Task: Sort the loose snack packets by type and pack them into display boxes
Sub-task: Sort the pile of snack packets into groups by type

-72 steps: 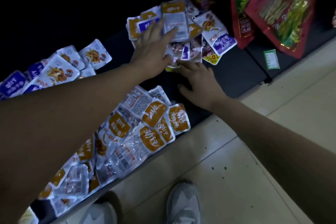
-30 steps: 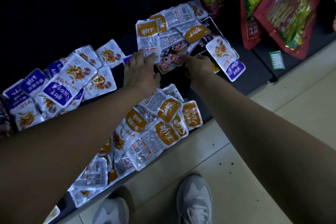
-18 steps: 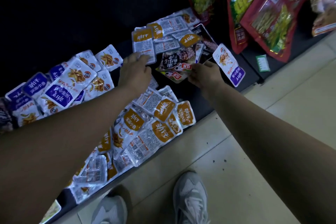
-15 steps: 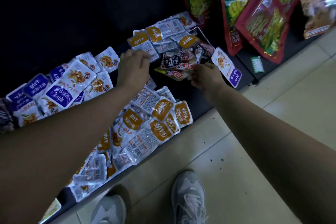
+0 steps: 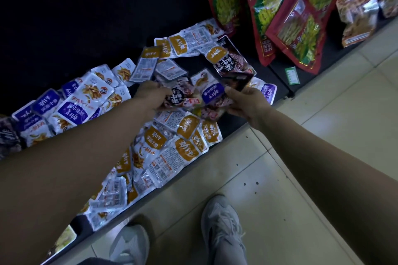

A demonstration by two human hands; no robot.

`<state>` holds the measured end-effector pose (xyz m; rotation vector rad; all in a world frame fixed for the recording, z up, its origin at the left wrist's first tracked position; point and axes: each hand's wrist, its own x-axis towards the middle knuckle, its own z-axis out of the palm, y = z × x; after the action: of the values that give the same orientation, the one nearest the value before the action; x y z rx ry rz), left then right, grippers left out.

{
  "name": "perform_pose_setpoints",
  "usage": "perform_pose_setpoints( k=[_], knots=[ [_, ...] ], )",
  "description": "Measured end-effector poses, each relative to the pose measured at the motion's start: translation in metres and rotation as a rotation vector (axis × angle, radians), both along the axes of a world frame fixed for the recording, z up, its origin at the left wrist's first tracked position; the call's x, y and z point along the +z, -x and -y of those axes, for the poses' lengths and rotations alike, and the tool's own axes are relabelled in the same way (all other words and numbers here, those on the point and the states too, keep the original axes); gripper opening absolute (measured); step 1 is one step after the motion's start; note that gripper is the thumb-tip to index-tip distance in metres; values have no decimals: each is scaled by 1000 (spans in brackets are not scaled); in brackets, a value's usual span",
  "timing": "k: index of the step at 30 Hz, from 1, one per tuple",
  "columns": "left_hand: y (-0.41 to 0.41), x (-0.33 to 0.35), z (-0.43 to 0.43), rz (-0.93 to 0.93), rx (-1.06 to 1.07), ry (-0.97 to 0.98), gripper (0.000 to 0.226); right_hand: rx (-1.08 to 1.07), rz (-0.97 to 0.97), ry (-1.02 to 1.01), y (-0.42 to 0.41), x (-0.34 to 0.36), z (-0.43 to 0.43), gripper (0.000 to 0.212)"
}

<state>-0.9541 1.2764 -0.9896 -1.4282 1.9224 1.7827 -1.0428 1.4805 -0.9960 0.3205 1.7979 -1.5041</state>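
Shelf [image 5: 274, 71]: dark and low, running along the pale tiled floor [image 5: 323, 135]; dim on my feed.
Left hand [image 5: 151, 95]: fingers curled round a dark packet [image 5: 178, 97] with a round black label, held just above the shelf, mid-scene.
Right hand [image 5: 245, 101]: thumb on top, fingers under, pinching a small stack [image 5: 212, 93]; I read a purple-label packet uppermost, dark ones beneath.
Between hands: packet and stack meet; touching or overlapping, I cannot tell.
Orange packets [image 5: 172, 142]: heaped at the near edge, below both hands; a second cluster [image 5: 185, 44] lies farther back.
Purple packets [image 5: 71, 103]: piled at the left.
Loose dark packet [image 5: 232, 60]: flat on the shelf, just beyond the right hand.
Red bags [image 5: 269, 13]: big, far right, leaning.
Shoes [image 5: 221, 228]: grey, near, on the tiles.
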Motion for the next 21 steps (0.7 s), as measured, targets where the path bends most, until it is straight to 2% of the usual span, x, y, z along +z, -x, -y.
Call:
perform_pose_setpoints(
  k=[3, 4, 5, 7, 8, 10, 12, 13, 14, 16, 19, 21],
  knots=[
    [-13, 0, 10, 48, -57, 138, 17, -128, -243, -86, 6, 4, 1, 14],
    [-16, 3, 10, 62, -88, 138, 9, -177, -330, -144, 9, 5, 1, 14],
    [-19, 4, 10, 76, -107, 143, 13, -223, -405, -211, 10, 6, 1, 15],
    [-21, 4, 9, 111, -160, 140, 47, -296, -500, -309, 12, 11, 1, 17],
    [-21, 5, 7, 110, -179, 147, 55, -315, -509, -320, 13, 12, 1, 15],
    [-23, 8, 4, 95, -181, 144, 58, -307, -403, -219, 13, 15, 0, 8],
    [-26, 13, -1, 74, -164, 74, 60, -194, -203, -63, 7, 20, 3, 6],
    [-28, 18, -4, 62, -142, 23, 60, -118, -120, -31, 2, 22, 6, 9],
    [-31, 23, -8, 46, -117, -35, 60, -56, -64, -29, -3, 22, 9, 21],
    [-38, 34, -12, -1, -48, -137, 58, 32, -35, -43, -18, 28, 21, 36],
    [-50, 54, -20, -68, 11, -262, 65, 107, -21, -12, -41, 43, 40, 32],
    [-59, 66, -23, -105, -64, -234, 78, 163, -21, -8, -55, 56, 53, 27]
  ],
)
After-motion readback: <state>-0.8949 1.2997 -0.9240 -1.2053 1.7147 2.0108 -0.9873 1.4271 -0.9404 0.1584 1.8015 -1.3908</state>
